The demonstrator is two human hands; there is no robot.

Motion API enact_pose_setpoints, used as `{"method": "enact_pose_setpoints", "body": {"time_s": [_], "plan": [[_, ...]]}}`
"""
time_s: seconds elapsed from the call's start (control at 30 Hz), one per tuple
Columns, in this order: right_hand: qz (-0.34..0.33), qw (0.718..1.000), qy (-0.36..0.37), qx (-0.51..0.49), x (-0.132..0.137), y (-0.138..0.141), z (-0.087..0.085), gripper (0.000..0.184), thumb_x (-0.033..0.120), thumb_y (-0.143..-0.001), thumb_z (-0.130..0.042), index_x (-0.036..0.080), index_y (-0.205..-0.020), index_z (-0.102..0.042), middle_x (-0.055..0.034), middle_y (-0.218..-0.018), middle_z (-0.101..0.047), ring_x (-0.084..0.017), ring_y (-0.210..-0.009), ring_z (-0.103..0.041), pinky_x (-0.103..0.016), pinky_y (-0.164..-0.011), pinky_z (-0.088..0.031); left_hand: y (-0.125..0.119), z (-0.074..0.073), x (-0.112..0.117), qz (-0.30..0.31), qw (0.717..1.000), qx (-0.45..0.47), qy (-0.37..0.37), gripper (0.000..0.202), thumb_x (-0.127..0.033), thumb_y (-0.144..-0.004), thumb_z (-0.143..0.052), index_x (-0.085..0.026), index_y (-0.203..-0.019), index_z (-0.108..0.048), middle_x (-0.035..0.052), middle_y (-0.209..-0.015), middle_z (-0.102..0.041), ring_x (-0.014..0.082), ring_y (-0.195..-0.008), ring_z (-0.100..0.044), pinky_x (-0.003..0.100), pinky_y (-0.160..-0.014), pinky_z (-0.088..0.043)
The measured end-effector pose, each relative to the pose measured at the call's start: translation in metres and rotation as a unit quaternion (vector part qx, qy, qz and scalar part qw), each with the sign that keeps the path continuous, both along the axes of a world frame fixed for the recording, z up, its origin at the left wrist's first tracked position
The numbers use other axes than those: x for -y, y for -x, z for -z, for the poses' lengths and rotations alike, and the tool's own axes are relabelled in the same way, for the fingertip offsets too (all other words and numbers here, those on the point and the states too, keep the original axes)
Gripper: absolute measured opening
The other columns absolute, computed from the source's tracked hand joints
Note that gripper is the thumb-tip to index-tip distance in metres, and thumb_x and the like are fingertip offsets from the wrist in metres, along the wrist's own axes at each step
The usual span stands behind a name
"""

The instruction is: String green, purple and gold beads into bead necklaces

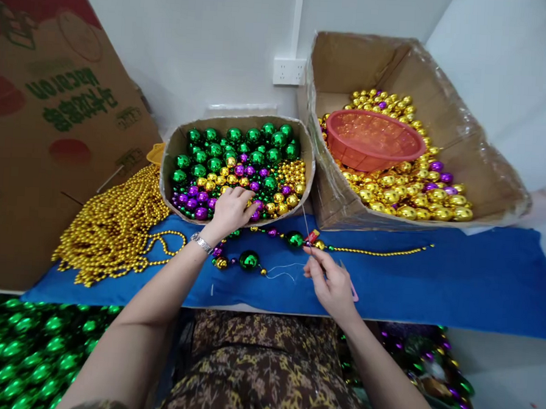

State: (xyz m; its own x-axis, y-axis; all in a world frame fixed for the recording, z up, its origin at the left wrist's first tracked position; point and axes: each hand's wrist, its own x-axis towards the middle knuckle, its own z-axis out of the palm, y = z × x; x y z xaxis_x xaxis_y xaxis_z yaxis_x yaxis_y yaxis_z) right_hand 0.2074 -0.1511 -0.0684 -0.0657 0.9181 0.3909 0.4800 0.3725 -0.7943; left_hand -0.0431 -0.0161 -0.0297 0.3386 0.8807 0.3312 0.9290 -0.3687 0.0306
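My left hand reaches over the front rim of a shallow cardboard tray of green, purple and gold beads, fingers curled down into the purple and gold ones; what they pinch is hidden. My right hand hovers over the blue cloth, pinching a thin white thread that runs up past a small red piece. A part-strung bead strand with green balls and a thin gold bead tail lies between my hands.
A big plastic-lined carton at right holds gold beads and an orange basket. A heap of gold bead strings lies at left beside a printed cardboard box. Green beads fill a container below left.
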Motion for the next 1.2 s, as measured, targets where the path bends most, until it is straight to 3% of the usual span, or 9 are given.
{"method": "enact_pose_setpoints", "body": {"time_s": [0.13,0.43,0.53,0.63,0.7,0.77,0.9,1.03,1.2], "plan": [[0.000,1.000,0.007,0.005,0.001,0.001,0.000,0.026,0.028,-0.097,-0.045,0.018,-0.117,-0.059,-0.0014,-0.078,-0.070,-0.011,-0.062,-0.067,-0.023,-0.064,-0.056,-0.004,-0.010,0.004,0.127,0.986,-0.096,0.045,0.032,-0.039,-0.092,-0.047,-0.018,-0.107,-0.067,0.0126,-0.098,-0.066,0.0276,-0.093,-0.052,0.039,-0.081,-0.039],[-0.017,1.000,0.004,0.001,0.000,0.011,0.002,0.027,0.028,-0.097,-0.043,0.018,-0.116,-0.060,-0.0013,-0.076,-0.069,-0.011,-0.061,-0.067,-0.022,-0.062,-0.055,-0.009,-0.023,-0.017,0.149,0.953,-0.160,0.207,0.027,-0.029,-0.088,-0.054,-0.019,-0.111,-0.064,0.0106,-0.106,-0.064,0.0231,-0.090,-0.060,0.029,-0.067,-0.043],[-0.016,1.000,0.002,-0.003,0.001,0.011,0.001,0.027,0.028,-0.097,-0.043,0.018,-0.116,-0.060,-0.0013,-0.077,-0.070,-0.011,-0.060,-0.067,-0.021,-0.062,-0.055,-0.006,-0.022,-0.015,0.137,0.967,-0.075,0.199,0.027,-0.031,-0.089,-0.053,-0.015,-0.106,-0.065,0.0114,-0.100,-0.063,0.0212,-0.085,-0.061,0.031,-0.070,-0.046],[-0.018,1.000,-0.002,-0.001,0.002,0.010,0.002,0.027,0.027,-0.097,-0.043,0.019,-0.117,-0.060,-0.0015,-0.077,-0.071,-0.011,-0.061,-0.067,-0.022,-0.063,-0.056,0.003,-0.025,-0.004,0.137,0.959,0.178,0.172,0.029,-0.036,-0.089,-0.053,-0.015,-0.107,-0.065,0.0099,-0.097,-0.064,0.0207,-0.088,-0.061,0.033,-0.075,-0.049],[-0.022,1.000,-0.005,0.006,0.003,0.011,0.003,0.026,0.026,-0.097,-0.044,0.019,-0.116,-0.061,-0.0023,-0.080,-0.072,-0.012,-0.063,-0.068,-0.022,-0.064,-0.057,0.008,-0.027,0.007,0.115,0.884,0.405,0.204,0.032,-0.039,-0.087,-0.057,-0.017,-0.110,-0.063,0.0080,-0.096,-0.065,0.0184,-0.086,-0.063,0.030,-0.071,-0.052],[-0.034,0.999,-0.012,0.018,0.004,0.014,0.005,0.025,0.025,-0.097,-0.045,0.019,-0.114,-0.062,-0.0038,-0.087,-0.073,-0.012,-0.066,-0.069,-0.023,-0.067,-0.057,0.011,-0.028,0.019,0.088,0.757,0.593,0.259,0.033,-0.037,-0.084,-0.063,-0.018,-0.110,-0.062,0.0059,-0.094,-0.065,0.0155,-0.079,-0.065,0.025,-0.064,-0.052],[-0.054,0.996,-0.055,0.053,0.005,0.021,0.009,0.023,0.022,-0.096,-0.046,0.020,-0.112,-0.063,-0.0053,-0.100,-0.074,-0.015,-0.082,-0.071,-0.026,-0.076,-0.058,0.008,-0.021,0.041,0.077,0.570,0.747,0.333,0.030,-0.028,-0.077,-0.070,-0.017,-0.105,-0.065,0.0053,-0.090,-0.068,0.0145,-0.073,-0.068,0.025,-0.065,-0.056],[-0.047,0.992,-0.082,0.084,0.004,0.021,0.011,0.024,0.022,-0.096,-0.045,0.021,-0.113,-0.064,-0.0055,-0.100,-0.074,-0.016,-0.088,-0.071,-0.028,-0.079,-0.057,0.002,-0.014,0.054,0.082,0.517,0.770,0.365,0.031,-0.021,-0.076,-0.071,-0.015,-0.106,-0.068,0.0090,-0.101,-0.070,0.0143,-0.078,-0.067,0.024,-0.066,-0.057],[-0.036,0.988,-0.092,0.116,0.004,0.018,0.009,0.025,0.020,-0.096,-0.046,0.020,-0.114,-0.064,-0.0058,-0.099,-0.074,-0.016,-0.086,-0.071,-0.027,-0.078,-0.056,0.000,-0.011,0.059,0.090,0.513,0.770,0.370,0.034,-0.023,-0.077,-0.071,-0.016,-0.110,-0.068,0.0101,-0.103,-0.070,0.0145,-0.082,-0.066,0.022,-0.064,-0.056]]}}
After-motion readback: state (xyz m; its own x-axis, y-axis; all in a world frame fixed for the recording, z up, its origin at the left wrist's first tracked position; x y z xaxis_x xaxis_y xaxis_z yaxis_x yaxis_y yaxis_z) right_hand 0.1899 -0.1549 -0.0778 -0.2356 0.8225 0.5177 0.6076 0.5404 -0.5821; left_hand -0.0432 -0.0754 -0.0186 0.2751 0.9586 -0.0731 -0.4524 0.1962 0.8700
